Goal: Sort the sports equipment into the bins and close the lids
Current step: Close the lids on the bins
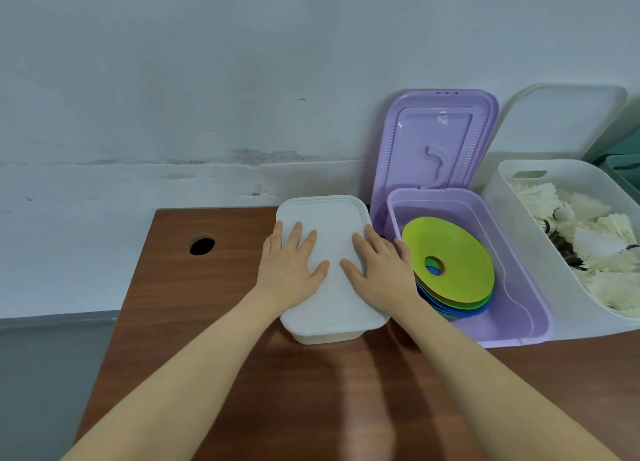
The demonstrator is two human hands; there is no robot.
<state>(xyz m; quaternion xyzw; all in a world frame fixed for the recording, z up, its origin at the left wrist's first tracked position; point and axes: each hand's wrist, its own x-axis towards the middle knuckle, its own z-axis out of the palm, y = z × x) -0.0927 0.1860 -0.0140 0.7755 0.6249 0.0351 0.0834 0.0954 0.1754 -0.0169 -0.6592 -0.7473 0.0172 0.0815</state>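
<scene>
While both my hands lie flat on the white lid (329, 225) of the small white bin (327, 337) on the worktop (207, 322), left hand (289, 270) and right hand (379, 273) keep fingers straight, spread, gripping nothing. Right of them, the open purple bin (519, 308) holds coloured discs (450, 252); shuttlecocks (588, 242) fill the clear bin (512, 239) farthest right.

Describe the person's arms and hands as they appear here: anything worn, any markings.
Both arms are bare as far up as the picture shows; no sleeve is in view. The left hand and the right hand wear no gloves, and no rings, watch, bracelet or markings are visible on the fingers or wrists. The nails cannot be made out.
</scene>
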